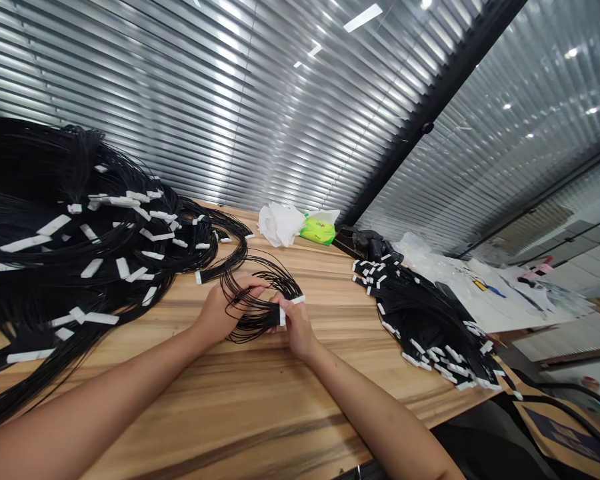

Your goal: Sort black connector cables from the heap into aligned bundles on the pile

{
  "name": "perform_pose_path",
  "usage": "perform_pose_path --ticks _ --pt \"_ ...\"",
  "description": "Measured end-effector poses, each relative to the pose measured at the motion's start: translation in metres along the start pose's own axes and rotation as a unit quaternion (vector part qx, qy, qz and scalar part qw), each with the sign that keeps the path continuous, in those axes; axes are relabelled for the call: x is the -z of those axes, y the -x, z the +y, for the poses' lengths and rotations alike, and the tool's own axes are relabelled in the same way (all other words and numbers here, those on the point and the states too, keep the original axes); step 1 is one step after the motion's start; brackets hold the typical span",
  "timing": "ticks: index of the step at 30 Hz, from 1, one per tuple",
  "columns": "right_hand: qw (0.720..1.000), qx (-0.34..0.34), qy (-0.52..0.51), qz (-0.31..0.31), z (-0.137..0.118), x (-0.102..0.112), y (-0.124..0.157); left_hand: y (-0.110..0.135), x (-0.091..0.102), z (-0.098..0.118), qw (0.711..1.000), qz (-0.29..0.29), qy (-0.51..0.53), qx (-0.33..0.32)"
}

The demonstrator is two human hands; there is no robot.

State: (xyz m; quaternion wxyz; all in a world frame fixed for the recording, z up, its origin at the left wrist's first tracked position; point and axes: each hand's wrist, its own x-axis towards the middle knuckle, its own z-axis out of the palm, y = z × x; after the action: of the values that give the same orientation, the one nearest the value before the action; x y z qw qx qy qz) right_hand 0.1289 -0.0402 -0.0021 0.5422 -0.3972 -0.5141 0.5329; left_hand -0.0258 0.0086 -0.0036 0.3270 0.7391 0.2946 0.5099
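Observation:
A looped bundle of thin black wires (253,313) with white connectors on its ends is held between both hands above the wooden table. My left hand (225,310) is closed around the wires at the bundle's left side. At the right end my right hand (297,327) grips the wires beside a white connector (283,315), with its thumb near a second white connector (298,300). Some of the fingers are hidden behind the wires.
A large heap of black wire harnesses (80,233) fills the left side. Another pile (430,327) lies at the right. Crumpled white paper (280,225) and a green packet (319,228) stand by the blinds. Tools lie on a white table (505,313) beyond.

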Motion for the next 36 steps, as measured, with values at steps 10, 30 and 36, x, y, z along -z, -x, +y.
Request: perform_pose_path --ticks 10,30,36 --pt "1.0 0.004 0.004 0.015 0.007 0.003 0.003 -0.001 0.002 0.001 0.999 -0.01 -0.022 -0.047" --pt "0.975 0.098 -0.037 0.194 -0.003 0.003 -0.01 -0.001 0.005 0.008 0.988 0.079 -0.128 -0.037" --pt "0.973 0.109 0.005 0.203 0.001 0.005 -0.009 0.006 0.005 0.02 0.979 -0.012 -0.15 -0.134"
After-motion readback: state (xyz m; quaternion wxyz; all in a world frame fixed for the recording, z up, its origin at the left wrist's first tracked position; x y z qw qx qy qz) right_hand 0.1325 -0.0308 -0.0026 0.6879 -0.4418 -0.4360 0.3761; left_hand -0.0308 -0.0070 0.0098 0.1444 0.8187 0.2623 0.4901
